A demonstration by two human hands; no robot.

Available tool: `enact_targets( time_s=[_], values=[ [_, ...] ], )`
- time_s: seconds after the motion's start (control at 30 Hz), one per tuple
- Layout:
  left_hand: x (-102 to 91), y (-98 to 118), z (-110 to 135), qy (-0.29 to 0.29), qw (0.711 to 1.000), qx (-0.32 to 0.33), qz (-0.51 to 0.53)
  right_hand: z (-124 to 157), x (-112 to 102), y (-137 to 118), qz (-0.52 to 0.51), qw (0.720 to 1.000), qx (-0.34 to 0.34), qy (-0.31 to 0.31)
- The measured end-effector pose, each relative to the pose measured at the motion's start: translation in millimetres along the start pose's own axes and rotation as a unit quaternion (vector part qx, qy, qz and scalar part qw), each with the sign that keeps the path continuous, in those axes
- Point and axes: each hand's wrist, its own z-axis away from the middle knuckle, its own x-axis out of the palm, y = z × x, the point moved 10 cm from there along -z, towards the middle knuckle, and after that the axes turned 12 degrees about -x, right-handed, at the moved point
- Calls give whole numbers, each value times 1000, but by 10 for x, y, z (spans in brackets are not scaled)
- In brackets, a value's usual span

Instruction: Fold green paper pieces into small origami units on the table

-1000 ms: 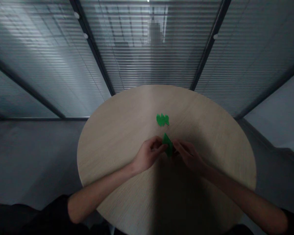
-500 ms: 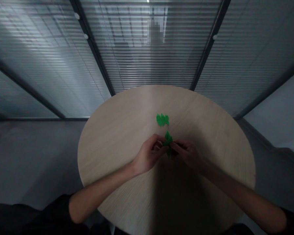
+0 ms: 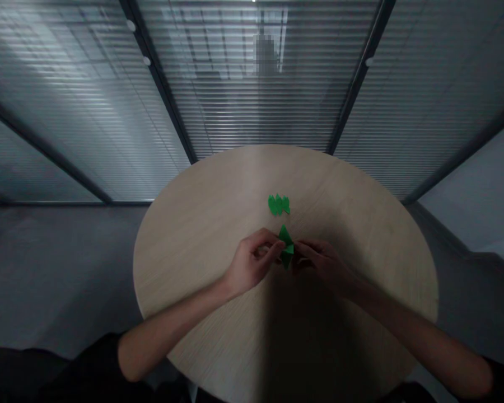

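A piece of folded green paper [image 3: 285, 235] with pointed ends is held up over the table between my two hands. My left hand [image 3: 254, 260] pinches its left side, the thumb lying across the front. From the right, my right hand [image 3: 321, 262] closes thumb and forefinger at its right edge; its other fingers are curled in shadow. Just beyond the hands, several small green folded paper pieces [image 3: 279, 205] lie side by side on the wooden table.
The round light-wood table [image 3: 185, 224] spreads under both arms, with a dark shadow on its near part. Behind its far edge stand glass panels with horizontal blinds [image 3: 235, 117] and dark frames. Grey floor [image 3: 79, 268] shows at both sides.
The folded green paper has turned in my fingers and shifted slightly left. My left thumb has moved up across its front. The paper pieces on the table have stayed put.
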Motion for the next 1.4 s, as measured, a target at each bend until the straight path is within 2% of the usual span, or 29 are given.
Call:
enact_targets(
  time_s=[0.2, 0.4, 0.67, 0.93, 1.0, 1.13, 1.2, 1.4],
  values=[
    [17, -62, -13, 4, 1000, -19, 5, 17, -34, -30, 2, 1000, -4, 22],
    [67, -113, -13, -17, 998, -41, 53, 4, -54, -80, 69, 997, -25, 7],
    [78, -150, -39, -26, 991, -79, 103, 2, -99, -102, 160, 985, -61, 21],
    [118, -192, -46, -41, 983, -83, 161, 7, -176, -64, 148, 987, -48, 51],
    [133, -228, -53, -46, 978, -101, 177, 11, -166, -97, 157, 985, -58, 46],
    [211, -346, -54, -78, 974, -164, 136, 12, -147, -102, 161, 984, -63, 40],
    [232, -367, -52, -90, 972, -173, 130, 5, -137, -84, 150, 986, -59, 41],
    [175, -360, -57, -60, 975, -158, 144, -1, -44, -64, 144, 989, -45, 10]
  ],
)
